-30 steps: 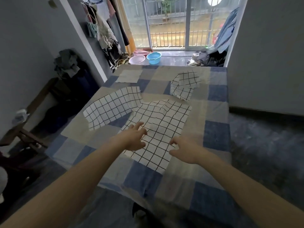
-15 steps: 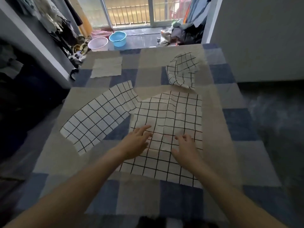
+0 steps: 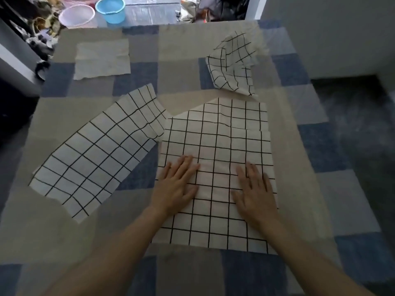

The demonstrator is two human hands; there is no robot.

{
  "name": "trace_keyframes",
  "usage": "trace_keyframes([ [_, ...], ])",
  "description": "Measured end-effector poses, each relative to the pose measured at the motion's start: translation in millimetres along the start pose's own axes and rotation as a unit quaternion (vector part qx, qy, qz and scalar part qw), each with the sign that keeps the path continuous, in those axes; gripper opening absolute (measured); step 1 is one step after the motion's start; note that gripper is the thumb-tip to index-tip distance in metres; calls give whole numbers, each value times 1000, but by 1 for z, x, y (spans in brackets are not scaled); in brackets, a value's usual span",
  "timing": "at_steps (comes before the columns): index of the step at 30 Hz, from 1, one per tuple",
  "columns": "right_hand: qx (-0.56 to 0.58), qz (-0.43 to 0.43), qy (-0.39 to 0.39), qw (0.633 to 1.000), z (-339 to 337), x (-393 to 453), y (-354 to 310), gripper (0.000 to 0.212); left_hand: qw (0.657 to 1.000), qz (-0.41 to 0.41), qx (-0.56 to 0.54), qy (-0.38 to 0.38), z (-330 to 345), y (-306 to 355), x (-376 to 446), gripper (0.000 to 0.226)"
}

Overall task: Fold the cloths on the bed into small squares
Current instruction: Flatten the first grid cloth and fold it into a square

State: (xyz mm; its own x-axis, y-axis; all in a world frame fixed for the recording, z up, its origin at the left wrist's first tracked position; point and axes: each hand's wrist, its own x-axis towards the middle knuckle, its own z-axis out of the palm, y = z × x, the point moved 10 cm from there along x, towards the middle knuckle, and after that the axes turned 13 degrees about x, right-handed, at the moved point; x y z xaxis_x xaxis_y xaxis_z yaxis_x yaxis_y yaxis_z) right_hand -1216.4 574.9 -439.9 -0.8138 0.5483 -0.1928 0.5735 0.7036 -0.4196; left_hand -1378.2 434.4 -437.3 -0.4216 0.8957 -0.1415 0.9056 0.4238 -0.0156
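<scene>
A white cloth with a black grid (image 3: 220, 146) lies spread on the bed in front of me. My left hand (image 3: 177, 186) and my right hand (image 3: 255, 189) both lie flat on it, fingers straight, pressing its near half. A second grid cloth (image 3: 96, 152) lies flat and slanted to the left, its far corner touching the first. A third grid cloth (image 3: 233, 65) sits crumpled at the far right. A plain beige cloth (image 3: 102, 58) lies flat at the far left.
The bed (image 3: 188, 77) is covered by a blue and beige patchwork sheet. Beyond its far edge stand a pink basin (image 3: 77, 16) and a blue basin (image 3: 110, 8) on the floor. A grey wall and dark floor lie to the right.
The view has tilted down and closer over the bed. Both hands have gone from hovering with loose fingers to lying flat on the front cloth.
</scene>
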Motion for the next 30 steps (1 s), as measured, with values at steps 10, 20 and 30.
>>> trace_keyframes([
  [10,-17,0,11,1000,-1,0,-1,71,1000,1,10,6,2,-1,3,78],
  [20,-19,-7,15,1000,-3,-1,-2,71,1000,-1,13,24,1,1,2,78],
  [30,-29,-22,-13,999,2,-3,-1,72,999,-41,11,-4,6,11,-24,78],
])
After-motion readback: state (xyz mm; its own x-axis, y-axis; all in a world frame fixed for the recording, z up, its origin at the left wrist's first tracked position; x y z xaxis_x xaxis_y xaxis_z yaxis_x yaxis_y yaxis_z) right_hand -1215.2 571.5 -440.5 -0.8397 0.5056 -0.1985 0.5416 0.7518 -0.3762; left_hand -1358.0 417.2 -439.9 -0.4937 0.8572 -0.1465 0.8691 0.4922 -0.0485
